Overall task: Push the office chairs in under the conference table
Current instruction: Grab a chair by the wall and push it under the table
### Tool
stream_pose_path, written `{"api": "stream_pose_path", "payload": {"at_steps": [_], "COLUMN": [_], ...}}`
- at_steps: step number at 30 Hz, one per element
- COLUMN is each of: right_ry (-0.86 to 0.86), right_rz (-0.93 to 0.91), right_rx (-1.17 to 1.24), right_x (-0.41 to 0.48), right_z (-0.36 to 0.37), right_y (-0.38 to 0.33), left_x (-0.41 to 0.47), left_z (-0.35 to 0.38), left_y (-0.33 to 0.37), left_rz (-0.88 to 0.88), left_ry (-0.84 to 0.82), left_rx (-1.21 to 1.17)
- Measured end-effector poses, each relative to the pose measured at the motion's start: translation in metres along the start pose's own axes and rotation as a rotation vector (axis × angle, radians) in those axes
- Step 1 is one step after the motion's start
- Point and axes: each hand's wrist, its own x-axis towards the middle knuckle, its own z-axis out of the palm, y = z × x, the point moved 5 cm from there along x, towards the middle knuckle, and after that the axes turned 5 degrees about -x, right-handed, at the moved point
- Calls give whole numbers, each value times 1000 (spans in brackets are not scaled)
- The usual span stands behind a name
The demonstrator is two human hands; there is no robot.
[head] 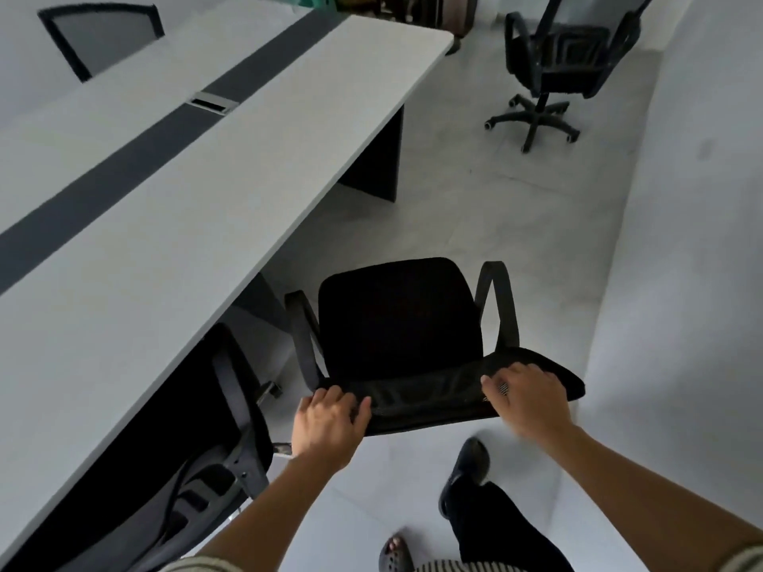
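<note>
Chair at near left sits under the table. Left hand and right hand grip the back of the middle chair, not yet in; far right chair waits

Two bare arms reaching forward.
Left grip and right grip sit apart on the chair back's top edge, fingers curled over it.

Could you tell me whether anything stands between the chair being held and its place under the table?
Partly. A dark support panel stands under the conference table just left of the held chair, and a tucked-in chair fills the nearer bay. The floor under the table further ahead looks open.
</note>
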Motion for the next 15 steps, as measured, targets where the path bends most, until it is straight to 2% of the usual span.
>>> {"api": "stream_pose_path", "payload": {"at_steps": [4,15], "right_ry": [39,-20], "right_rz": [-74,-269], "right_rx": [28,-44], "right_x": [75,266], "right_z": [0,-12], "right_y": [-1,-21], "left_x": [60,206], "left_z": [0,-2], "left_y": [-8,-28], "left_rz": [-76,-248], "left_ry": [11,1], "left_rx": [-22,-114]}}
